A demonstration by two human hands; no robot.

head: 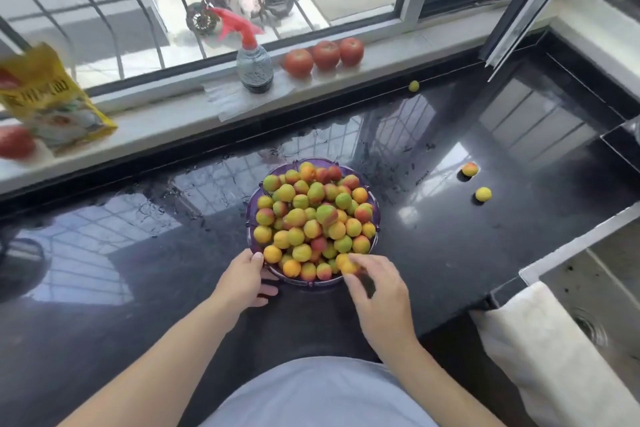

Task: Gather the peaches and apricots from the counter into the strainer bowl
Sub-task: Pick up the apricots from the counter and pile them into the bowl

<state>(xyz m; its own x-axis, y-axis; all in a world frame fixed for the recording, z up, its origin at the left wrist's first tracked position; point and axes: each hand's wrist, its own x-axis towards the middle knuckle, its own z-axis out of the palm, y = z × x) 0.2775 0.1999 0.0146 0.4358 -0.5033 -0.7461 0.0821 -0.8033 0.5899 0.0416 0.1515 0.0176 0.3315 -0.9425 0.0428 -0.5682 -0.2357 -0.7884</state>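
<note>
Strainer bowl [375, 215] heaped; left grip [244, 279] clamped on its near rim, right grip [372, 282] pinching an apricot [348, 265] just inside.

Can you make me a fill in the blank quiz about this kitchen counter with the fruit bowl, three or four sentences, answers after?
1. The strainer bowl is coloured ____.
2. Loose fruits left on the counter number ____.
3. The spray bottle has a ____ trigger top.
4. The right hand pinches a fruit while the left hand holds the bowl's ____.

Answers: purple; three; red; rim
</note>
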